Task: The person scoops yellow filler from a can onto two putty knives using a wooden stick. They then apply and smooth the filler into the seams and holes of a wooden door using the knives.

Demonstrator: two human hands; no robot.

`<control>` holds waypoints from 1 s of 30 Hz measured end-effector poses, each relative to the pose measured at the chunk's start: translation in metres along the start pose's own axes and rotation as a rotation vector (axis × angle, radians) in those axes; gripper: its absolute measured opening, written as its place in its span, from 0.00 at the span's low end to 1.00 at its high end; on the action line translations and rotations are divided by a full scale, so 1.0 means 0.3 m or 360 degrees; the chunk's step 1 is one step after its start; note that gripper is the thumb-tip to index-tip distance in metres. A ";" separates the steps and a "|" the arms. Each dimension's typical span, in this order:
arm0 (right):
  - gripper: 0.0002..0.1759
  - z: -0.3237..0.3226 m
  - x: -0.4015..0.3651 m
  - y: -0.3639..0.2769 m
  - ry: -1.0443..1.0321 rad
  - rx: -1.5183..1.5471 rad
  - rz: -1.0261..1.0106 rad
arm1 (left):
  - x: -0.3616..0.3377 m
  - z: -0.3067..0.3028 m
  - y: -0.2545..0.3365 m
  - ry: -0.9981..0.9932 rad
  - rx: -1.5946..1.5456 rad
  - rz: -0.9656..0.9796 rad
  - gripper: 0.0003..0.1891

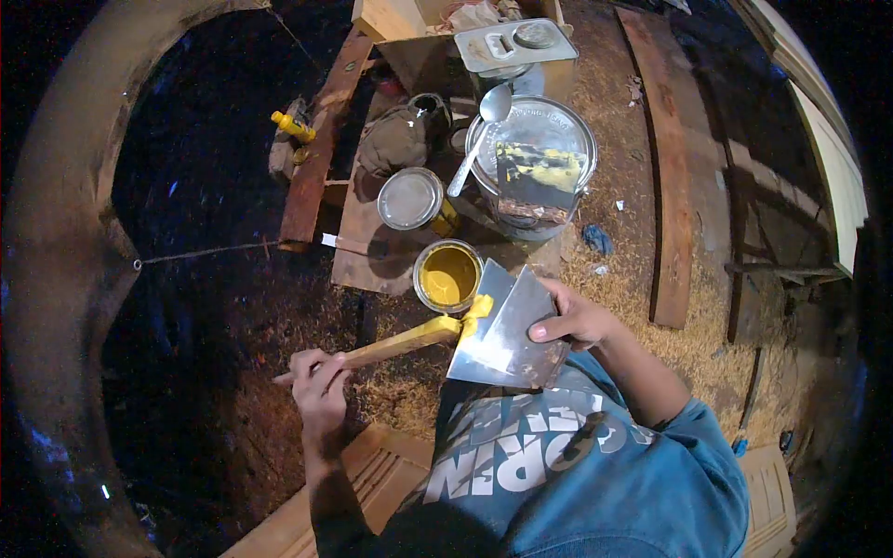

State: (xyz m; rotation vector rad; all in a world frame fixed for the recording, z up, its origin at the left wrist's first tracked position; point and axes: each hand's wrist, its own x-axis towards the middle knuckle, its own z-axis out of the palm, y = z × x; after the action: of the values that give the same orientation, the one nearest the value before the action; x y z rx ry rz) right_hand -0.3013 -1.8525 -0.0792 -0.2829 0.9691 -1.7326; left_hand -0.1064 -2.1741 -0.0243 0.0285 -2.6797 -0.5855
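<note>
My left hand [319,383] grips a wooden stick [395,344] whose far end is coated in yellow paste. A lump of yellow paste [476,314] at that end touches the edge of a flat metal sheet. My right hand [577,318] pinches two thin shiny metal sheets [507,335], thumb on top, fingers partly hidden beneath. Just beyond the stick's tip stands an uncovered can of yellow paste [449,276]. Behind it is a lidded can [411,199].
On the board [372,251] stands a large lidded tin [569,126] carrying a spoon [496,104] and a paste-smeared dark plate [537,177]. A rectangular metal can [517,46] stands behind. A yellow bottle [294,126] lies to the left, a plank [665,186] to the right, on shavings-strewn ground.
</note>
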 end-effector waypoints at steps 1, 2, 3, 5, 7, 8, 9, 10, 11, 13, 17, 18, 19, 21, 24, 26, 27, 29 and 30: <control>0.37 -0.011 -0.003 0.007 0.0023 -0.0008 -0.0034 | 0.011 -0.011 0.004 0.0009 0.0086 0.0050 0.21; 0.38 -0.018 -0.002 0.008 0.0042 -0.0019 -0.0066 | 0.018 -0.015 0.019 0.0011 -0.0033 -0.0099 0.20; 0.38 -0.017 0.001 0.004 0.0026 -0.0039 -0.0058 | 0.026 -0.017 0.044 0.0013 -0.0151 -0.0248 0.19; 0.38 -0.011 0.006 -0.007 -0.0006 -0.0076 -0.0044 | 0.033 -0.015 0.056 -0.0093 -0.0372 -0.0462 0.17; 0.37 -0.009 0.017 0.000 -0.0023 -0.0079 -0.0011 | 0.026 -0.006 0.046 -0.0311 -0.0577 -0.0592 0.16; 0.37 -0.005 0.021 0.003 -0.0030 -0.0078 0.0006 | 0.029 -0.010 0.058 -0.0513 -0.0868 -0.0837 0.13; 0.38 0.006 0.024 -0.003 -0.0031 -0.0026 0.0018 | 0.002 0.006 0.049 -0.0496 -0.1173 -0.0960 0.14; 0.38 0.023 0.026 -0.015 -0.0031 0.0027 0.0029 | -0.021 0.029 0.048 -0.0477 -0.1480 -0.1078 0.14; 0.39 0.032 0.027 -0.020 -0.0028 0.0080 0.0040 | -0.036 0.045 0.044 -0.0456 -0.1790 -0.1194 0.15; 0.37 0.021 0.030 -0.003 -0.0090 0.0035 0.0007 | -0.034 0.043 0.047 -0.0592 -0.1512 -0.1044 0.16; 0.36 0.023 0.023 -0.004 -0.0130 0.0077 0.0058 | -0.009 0.035 0.059 -0.0695 -0.1174 -0.0870 0.16; 0.37 0.022 0.019 -0.007 -0.0111 0.0058 0.0042 | -0.008 0.034 0.059 -0.0681 -0.1107 -0.0872 0.16; 0.37 0.019 0.013 -0.010 -0.0091 0.0039 0.0025 | -0.011 0.030 0.052 -0.0680 -0.1068 -0.0911 0.16; 0.37 0.007 0.005 -0.009 -0.0046 -0.0005 0.0003 | -0.020 0.013 0.027 -0.0681 -0.0988 -0.0989 0.16; 0.38 -0.003 -0.013 -0.013 0.0078 -0.0031 -0.0049 | -0.008 -0.016 0.019 -0.0842 -0.0683 -0.0927 0.16; 0.37 0.002 -0.032 -0.037 0.0088 0.0008 -0.0084 | -0.021 -0.020 -0.014 -0.0897 -0.0715 -0.1006 0.16; 0.37 0.000 -0.036 -0.048 0.0092 0.0024 -0.0103 | -0.027 -0.020 -0.028 -0.0922 -0.0732 -0.1043 0.16; 0.36 -0.012 -0.040 -0.049 0.0050 -0.0046 -0.0084 | -0.044 -0.026 -0.041 -0.0751 -0.0880 -0.1078 0.16; 0.35 -0.010 -0.043 -0.050 0.0049 -0.0072 -0.0080 | -0.046 -0.029 -0.044 -0.0664 -0.0952 -0.1094 0.16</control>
State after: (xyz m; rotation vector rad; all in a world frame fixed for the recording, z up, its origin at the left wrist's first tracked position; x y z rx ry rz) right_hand -0.3083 -1.8385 -0.0669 -0.3129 1.0325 -1.7671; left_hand -0.0911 -2.1883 -0.0276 0.7503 -2.7106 -1.7444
